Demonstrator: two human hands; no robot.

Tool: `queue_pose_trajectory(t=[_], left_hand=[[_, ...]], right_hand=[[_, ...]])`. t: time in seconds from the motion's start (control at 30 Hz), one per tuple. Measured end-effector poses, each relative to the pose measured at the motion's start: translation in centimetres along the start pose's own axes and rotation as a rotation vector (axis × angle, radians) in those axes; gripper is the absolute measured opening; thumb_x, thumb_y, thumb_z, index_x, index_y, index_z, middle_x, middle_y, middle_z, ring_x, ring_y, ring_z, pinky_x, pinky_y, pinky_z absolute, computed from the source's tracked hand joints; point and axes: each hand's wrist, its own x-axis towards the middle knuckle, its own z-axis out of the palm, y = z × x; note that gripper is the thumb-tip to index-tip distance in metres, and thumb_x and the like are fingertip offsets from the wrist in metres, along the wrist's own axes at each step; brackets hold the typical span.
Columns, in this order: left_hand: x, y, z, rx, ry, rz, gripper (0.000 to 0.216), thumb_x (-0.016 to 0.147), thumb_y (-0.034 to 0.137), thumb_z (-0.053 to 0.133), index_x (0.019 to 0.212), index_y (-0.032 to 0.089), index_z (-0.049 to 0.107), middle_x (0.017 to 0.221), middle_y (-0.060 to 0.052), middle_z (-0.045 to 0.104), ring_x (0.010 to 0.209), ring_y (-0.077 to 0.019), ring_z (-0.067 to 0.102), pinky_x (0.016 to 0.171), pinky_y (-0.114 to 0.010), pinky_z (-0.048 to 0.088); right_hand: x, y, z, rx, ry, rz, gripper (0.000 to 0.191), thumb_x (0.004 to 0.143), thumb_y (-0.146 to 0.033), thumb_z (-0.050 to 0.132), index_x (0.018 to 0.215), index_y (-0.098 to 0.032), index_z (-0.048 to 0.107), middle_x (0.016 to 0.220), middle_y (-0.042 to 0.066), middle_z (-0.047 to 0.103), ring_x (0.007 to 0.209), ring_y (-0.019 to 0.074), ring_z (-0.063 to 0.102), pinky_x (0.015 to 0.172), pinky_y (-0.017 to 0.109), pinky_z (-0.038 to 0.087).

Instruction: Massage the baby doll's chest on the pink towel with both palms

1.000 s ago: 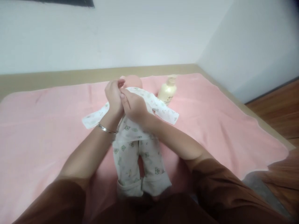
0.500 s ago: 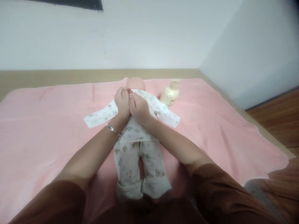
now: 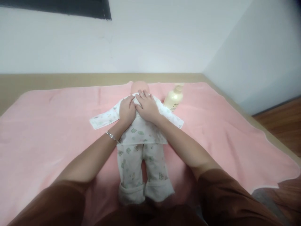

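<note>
A baby doll lies stretched out with its feet toward me, wearing a white printed long-sleeved top (image 3: 141, 131) and matching trousers (image 3: 130, 166) with cuffs turned up. Its bald head (image 3: 139, 86) shows beyond my hands, and no face is visible. My right hand (image 3: 148, 108) rests flat on the upper part of the top, fingers spread toward the neck. Beside it, my left hand (image 3: 127, 110) lies on the other side of the upper top, fingers loosely extended. The two hands are close together at the thumbs. Neither holds anything.
A pink blanket (image 3: 58, 131) lies under the doll on a tan surface (image 3: 70, 79) that meets a white wall (image 3: 152, 40). A pale yellow pump bottle (image 3: 174, 97) stands tilted by the doll's right-hand sleeve. Brown wooden floor (image 3: 282, 116) shows at the right.
My hands were cupped together over the doll's upper body. They have come slightly apart, and the right fingers have spread flat. The view has shifted slightly.
</note>
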Motion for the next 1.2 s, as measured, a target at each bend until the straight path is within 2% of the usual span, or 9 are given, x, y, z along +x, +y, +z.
queue_pose_trajectory(t=[0.2,0.33,0.5,0.7,0.83,0.97,1.07,1.13,1.2], left_hand=[[0.0,0.4,-0.4,0.026,-0.022,-0.036,0.047,0.091,0.024,0.037,0.124,0.017,0.069,0.136,-0.009,0.069,0.130,-0.0248,0.060,0.118,-0.044,0.044],[0.0,0.5,-0.4,0.024,-0.013,-0.057,0.046,0.091,0.026,0.038,0.123,0.018,0.070,0.134,-0.008,0.070,0.129,-0.0249,0.061,0.118,-0.044,0.045],[0.1,0.7,-0.5,-0.001,-0.016,-0.080,0.045,0.090,0.023,0.040,0.122,0.015,0.070,0.131,-0.010,0.071,0.126,-0.0245,0.063,0.116,-0.042,0.047],[0.0,0.7,-0.5,-0.004,-0.016,-0.085,0.044,0.091,0.024,0.040,0.121,0.018,0.070,0.134,-0.007,0.071,0.128,-0.0245,0.062,0.117,-0.042,0.047],[0.1,0.7,-0.4,-0.027,-0.011,-0.079,0.044,0.091,0.023,0.040,0.122,0.019,0.070,0.132,-0.006,0.071,0.128,-0.0246,0.062,0.117,-0.043,0.046],[0.2,0.5,-0.4,-0.047,-0.002,-0.087,0.044,0.089,0.024,0.041,0.121,0.019,0.071,0.132,-0.006,0.071,0.128,-0.0250,0.062,0.118,-0.044,0.045],[0.1,0.3,-0.5,-0.088,0.003,-0.126,0.044,0.088,0.025,0.043,0.120,0.018,0.071,0.133,-0.008,0.071,0.128,-0.0252,0.061,0.119,-0.043,0.044],[0.1,0.2,-0.5,-0.133,0.007,-0.158,0.044,0.087,0.024,0.044,0.119,0.015,0.072,0.132,-0.010,0.071,0.127,-0.0251,0.062,0.118,-0.043,0.045],[0.1,0.1,-0.6,-0.150,0.015,-0.164,0.044,0.086,0.024,0.043,0.118,0.015,0.072,0.130,-0.010,0.072,0.124,-0.0247,0.064,0.116,-0.042,0.046]], right_hand=[[-0.5,-0.5,-0.3,-0.058,0.011,0.042,0.055,0.101,-0.031,0.039,0.153,-0.012,0.044,0.169,0.015,0.028,0.157,0.0349,0.024,0.127,0.060,0.019],[-1.9,-1.6,-0.2,-0.120,0.034,0.070,0.057,0.102,-0.029,0.036,0.154,-0.006,0.041,0.166,0.021,0.032,0.154,0.0376,0.030,0.126,0.059,0.022],[-3.8,-2.9,0.0,-0.122,0.054,-0.004,0.061,0.095,-0.018,0.037,0.151,0.003,0.042,0.163,0.023,0.036,0.156,0.0392,0.025,0.129,0.054,0.020],[-2.3,-0.8,-0.6,0.010,-0.006,-0.072,0.058,0.095,-0.021,0.040,0.150,-0.007,0.049,0.165,0.014,0.038,0.156,0.0328,0.027,0.130,0.055,0.019],[-1.3,0.4,-0.9,0.029,-0.007,-0.036,0.058,0.098,-0.028,0.040,0.152,-0.007,0.045,0.167,0.014,0.032,0.157,0.0316,0.026,0.130,0.054,0.019],[-2.7,-1.5,-0.9,-0.075,0.015,0.035,0.059,0.100,-0.027,0.038,0.154,-0.003,0.040,0.166,0.021,0.031,0.156,0.0356,0.027,0.128,0.057,0.022],[-4.4,-4.1,-0.8,-0.160,-0.012,-0.004,0.061,0.101,-0.025,0.037,0.154,0.004,0.036,0.164,0.026,0.032,0.156,0.0370,0.027,0.128,0.057,0.022],[-4.7,-4.8,-0.9,-0.169,-0.043,-0.064,0.059,0.100,-0.021,0.036,0.153,0.006,0.037,0.163,0.025,0.034,0.157,0.0339,0.026,0.130,0.053,0.018],[-4.1,-4.3,-1.1,-0.122,-0.068,-0.095,0.056,0.099,-0.017,0.034,0.151,-0.001,0.044,0.163,0.019,0.039,0.157,0.0295,0.028,0.131,0.052,0.016]])
